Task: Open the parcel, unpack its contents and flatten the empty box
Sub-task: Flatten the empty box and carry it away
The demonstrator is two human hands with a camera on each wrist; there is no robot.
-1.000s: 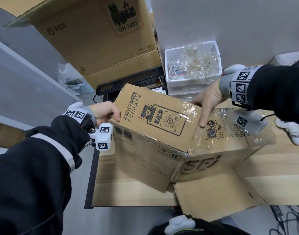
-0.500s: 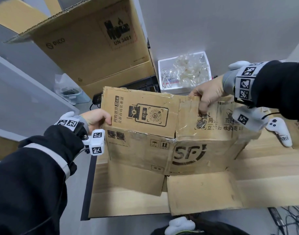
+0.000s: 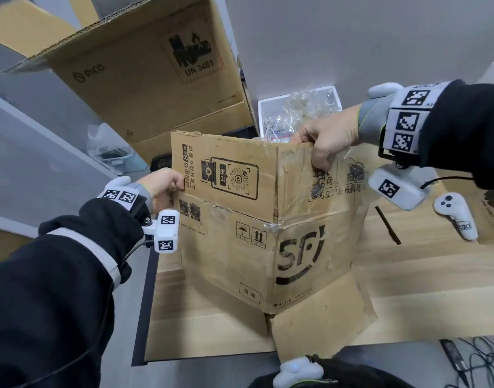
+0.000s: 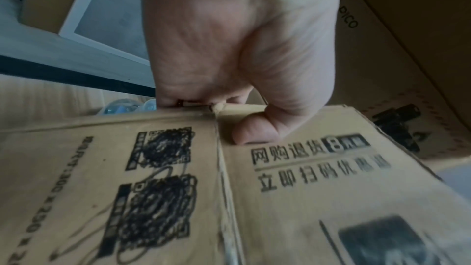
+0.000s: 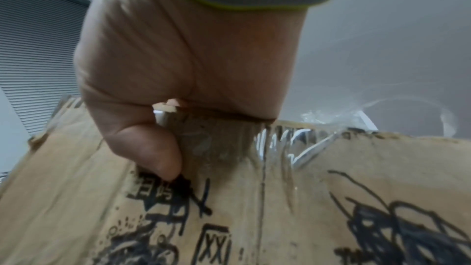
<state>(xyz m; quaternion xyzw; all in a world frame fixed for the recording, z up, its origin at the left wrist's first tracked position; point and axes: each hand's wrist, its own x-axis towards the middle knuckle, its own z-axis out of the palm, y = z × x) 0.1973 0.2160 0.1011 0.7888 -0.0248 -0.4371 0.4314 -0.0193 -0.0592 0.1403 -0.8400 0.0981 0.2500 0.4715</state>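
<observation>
Flattening step: my left hand (image 3: 164, 186) pinches the box (image 3: 240, 233) at its left edge, right hand (image 3: 328, 142) grips its top flap; next I'd press the panels together.

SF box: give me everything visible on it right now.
The SF box is worn brown corrugated cardboard with black print: an SF logo, handling symbols, Chinese text, scribbled-over codes. Clear tape remnants cling to its upper flap and corner. It stands upright on the wooden table, corner toward the camera, flaps open at top and bottom. The left hand pinches its left edge; the right hand grips the top flap's rim.
</observation>
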